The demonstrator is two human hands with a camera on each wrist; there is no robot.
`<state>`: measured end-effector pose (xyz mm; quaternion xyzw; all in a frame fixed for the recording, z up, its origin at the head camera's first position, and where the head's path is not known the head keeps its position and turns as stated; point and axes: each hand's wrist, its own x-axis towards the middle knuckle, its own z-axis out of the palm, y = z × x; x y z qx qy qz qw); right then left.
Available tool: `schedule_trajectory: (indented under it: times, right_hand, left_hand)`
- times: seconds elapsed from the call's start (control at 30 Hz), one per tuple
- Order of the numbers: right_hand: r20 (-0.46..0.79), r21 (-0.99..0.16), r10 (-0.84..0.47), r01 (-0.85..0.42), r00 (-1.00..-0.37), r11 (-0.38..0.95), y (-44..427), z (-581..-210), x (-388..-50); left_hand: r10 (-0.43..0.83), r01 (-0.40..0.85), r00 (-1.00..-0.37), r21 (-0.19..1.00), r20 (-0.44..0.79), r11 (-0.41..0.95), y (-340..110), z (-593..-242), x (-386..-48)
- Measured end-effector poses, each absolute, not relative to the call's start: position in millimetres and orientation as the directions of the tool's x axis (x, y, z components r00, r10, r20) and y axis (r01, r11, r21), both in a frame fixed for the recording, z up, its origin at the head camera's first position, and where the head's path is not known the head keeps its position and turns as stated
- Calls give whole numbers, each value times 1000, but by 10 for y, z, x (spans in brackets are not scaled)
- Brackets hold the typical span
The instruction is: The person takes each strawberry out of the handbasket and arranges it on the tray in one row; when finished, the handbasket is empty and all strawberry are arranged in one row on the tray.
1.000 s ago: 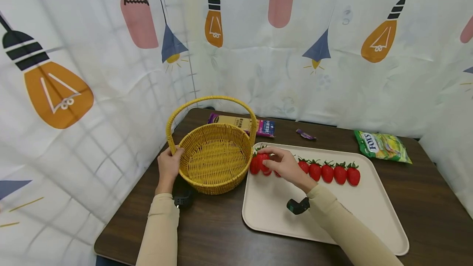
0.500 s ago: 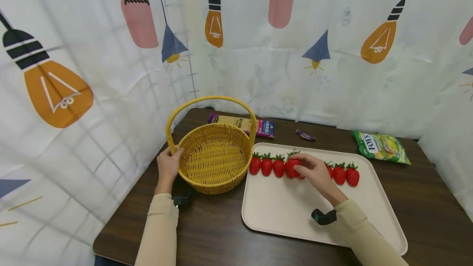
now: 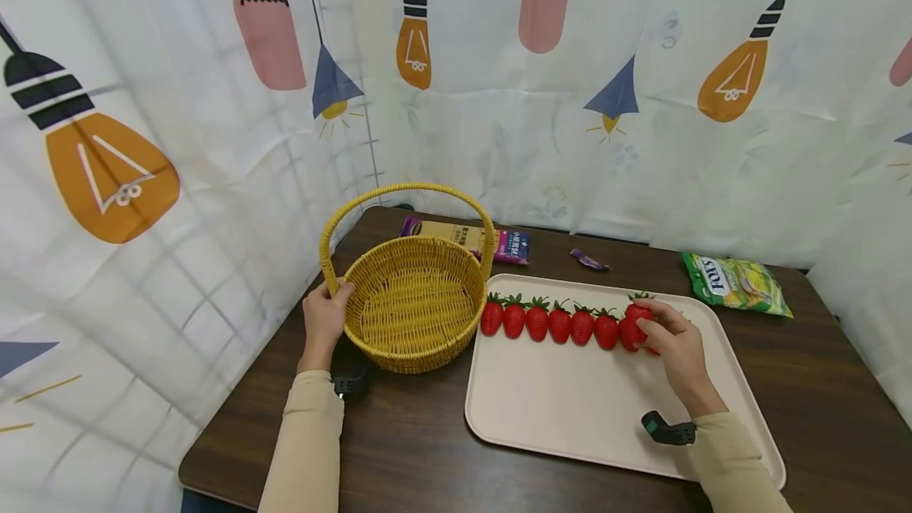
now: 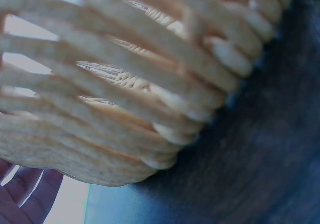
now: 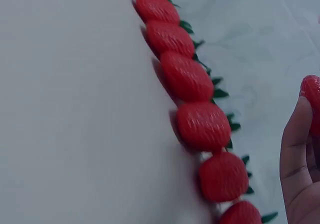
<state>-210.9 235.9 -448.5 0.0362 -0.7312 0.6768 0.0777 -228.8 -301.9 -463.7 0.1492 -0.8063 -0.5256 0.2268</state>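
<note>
My left hand (image 3: 324, 321) grips the left side of a yellow wicker basket (image 3: 416, 359), where its tall handle meets the rim. Up close, the left wrist view shows the basket's woven wall (image 4: 120, 69), with part of the hand (image 4: 30, 199) below. Between thumb and fingers, my right hand (image 3: 675, 343) pinches a red strawberry (image 3: 636, 315) with green leaves, above the right part of a strawberry row (image 3: 559, 327). In the right wrist view the held strawberry (image 5: 312, 101) is cut off by the edge. Behind the right hand, the row's right end is largely hidden.
The row lies along the far side of a cream tray (image 3: 549, 410) on a dark wooden table (image 3: 399, 450). Behind stand a purple-and-gold packet (image 3: 463, 237), a small purple wrapped sweet (image 3: 589, 260) and a green FOX'S bag (image 3: 737, 283). A patterned curtain hangs beyond.
My right hand has travelled rightward above the row, carrying the strawberry from the row's left end to near its right end. The left hand and basket have stayed put.
</note>
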Motion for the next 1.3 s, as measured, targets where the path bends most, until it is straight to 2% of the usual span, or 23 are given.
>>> schedule_trajectory:
  times: [0.23,0.43,0.73,1.07,1.3]
  right_hand:
    - [109,-991,163,-119,-981,-55,2619,-4515,-2061]
    - [99,-993,321,-113,-942,-24,2798,-4546,-2060]
    - [27,-999,530,-46,-848,-23,3029,-4602,-2061]
    - [-52,-996,632,-5,-773,-87,3260,-4659,-2010]
    - [-129,-990,630,136,-766,-37,3332,-4681,-2000]
  left_hand:
    - [-484,-4,-851,919,204,395,-3010,-4624,-2279]
    - [-489,-9,-849,922,198,388,-3018,-4630,-2285]
    - [-479,-11,-855,917,198,399,-3026,-4631,-2283]
    - [-477,-20,-857,912,196,411,-3007,-4607,-2290]
    - [-478,-27,-857,910,193,415,-3021,-4616,-2292]
